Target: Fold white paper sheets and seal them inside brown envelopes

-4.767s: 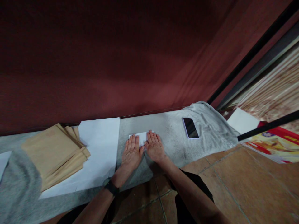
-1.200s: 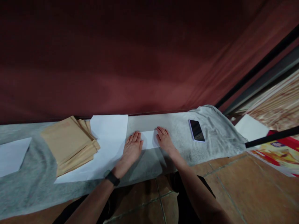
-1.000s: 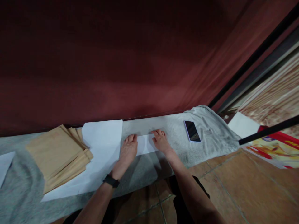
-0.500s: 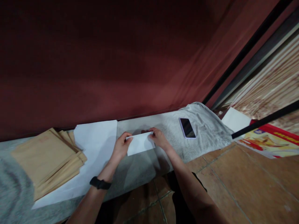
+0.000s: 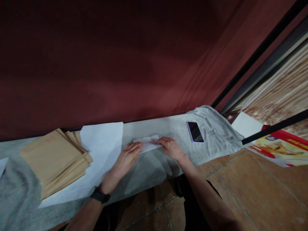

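Observation:
A small folded white paper (image 5: 148, 143) lies on the grey cloth (image 5: 168, 131), close to the dark red wall. My left hand (image 5: 127, 157) rests at the paper's left end, fingers stretched toward it. My right hand (image 5: 171, 148) is at its right end, fingers curled and pinched on the paper's edge. A black watch (image 5: 99, 195) sits on my left wrist.
A stack of brown envelopes (image 5: 54, 160) lies on a large white sheet (image 5: 101, 150) to the left. A dark phone (image 5: 195, 132) lies on the cloth to the right. Further right are another white sheet (image 5: 245, 125), a red and yellow printed package (image 5: 279, 147) and a black bar (image 5: 274, 126). Brown floor tiles (image 5: 252, 189) are below.
Both hands first pressed flat on the paper, then slid apart to its ends, lifted it off the cloth half a second ago, and now it is back down near the cloth.

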{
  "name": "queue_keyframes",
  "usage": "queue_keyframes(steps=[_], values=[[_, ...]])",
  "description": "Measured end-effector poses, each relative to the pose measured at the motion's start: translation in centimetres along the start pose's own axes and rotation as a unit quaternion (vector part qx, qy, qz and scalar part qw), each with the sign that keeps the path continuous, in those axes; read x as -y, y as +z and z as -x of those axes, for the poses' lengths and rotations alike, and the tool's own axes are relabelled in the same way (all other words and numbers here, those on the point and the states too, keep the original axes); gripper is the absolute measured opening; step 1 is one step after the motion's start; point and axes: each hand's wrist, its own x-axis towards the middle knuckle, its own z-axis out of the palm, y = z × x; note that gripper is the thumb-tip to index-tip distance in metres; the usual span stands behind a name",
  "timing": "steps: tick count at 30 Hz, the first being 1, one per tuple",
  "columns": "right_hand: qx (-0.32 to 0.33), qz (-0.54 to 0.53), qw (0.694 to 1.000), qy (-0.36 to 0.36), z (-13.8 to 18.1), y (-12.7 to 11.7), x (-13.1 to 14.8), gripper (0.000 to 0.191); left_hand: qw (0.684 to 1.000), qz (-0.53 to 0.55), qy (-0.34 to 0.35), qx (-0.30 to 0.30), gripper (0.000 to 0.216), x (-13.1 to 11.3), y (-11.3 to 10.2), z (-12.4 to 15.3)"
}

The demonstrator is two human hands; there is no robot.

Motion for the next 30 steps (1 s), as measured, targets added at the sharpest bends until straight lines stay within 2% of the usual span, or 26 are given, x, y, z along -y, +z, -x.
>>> queue_keyframes(steps=[3, 6, 8, 10, 14, 17, 20, 22, 26, 30], values=[[0.043, -0.004, 0.999, -0.008, 1.1, 0.0, -0.3, 0.048, 0.998, -0.019, 0.032, 0.056, 0.025, -0.7, 0.7, 0.8], [0.004, -0.029, 0.999, 0.020, 1.2, 0.2, 0.2, 0.048, 0.996, -0.018, 0.030, 0.083, 0.033, -1.3, 1.3, 1.2], [-0.042, -0.050, 0.997, 0.041, 0.8, 0.9, 1.1, 0.044, 0.996, -0.018, 0.017, 0.085, 0.038, -1.3, 1.5, 1.3], [-0.062, -0.063, 0.995, 0.037, 0.3, 2.2, 2.3, 0.040, 0.996, -0.027, 0.002, 0.081, 0.039, -1.3, 1.7, 1.4], [-0.037, -0.021, 0.999, -0.016, 0.1, 5.4, 4.7, 0.044, 0.995, -0.049, -0.014, 0.082, 0.044, -1.6, 2.4, 1.5], [-0.037, 0.023, 0.999, -0.011, 0.3, 6.7, 5.5, 0.047, 0.994, -0.068, -0.048, 0.065, 0.048, -2.2, 3.9, 1.7], [-0.050, 0.043, 0.998, 0.021, -0.1, 6.6, 5.1, 0.046, 0.990, -0.106, -0.082, 0.036, 0.051, -2.8, 5.5, 1.7], [-0.056, 0.048, 0.997, 0.039, -0.7, 6.1, 4.5, 0.045, 0.988, -0.124, -0.079, 0.040, 0.051, -2.9, 6.1, 1.6], [-0.060, 0.047, 0.996, 0.047, -2.4, 5.2, 3.2, 0.041, 0.986, -0.146, -0.054, 0.053, 0.047, -2.8, 5.9, 1.6], [-0.066, 0.055, 0.995, 0.056, -3.3, 5.1, 3.1, 0.038, 0.984, -0.162, -0.040, 0.057, 0.049, -2.5, 5.6, 1.9]])
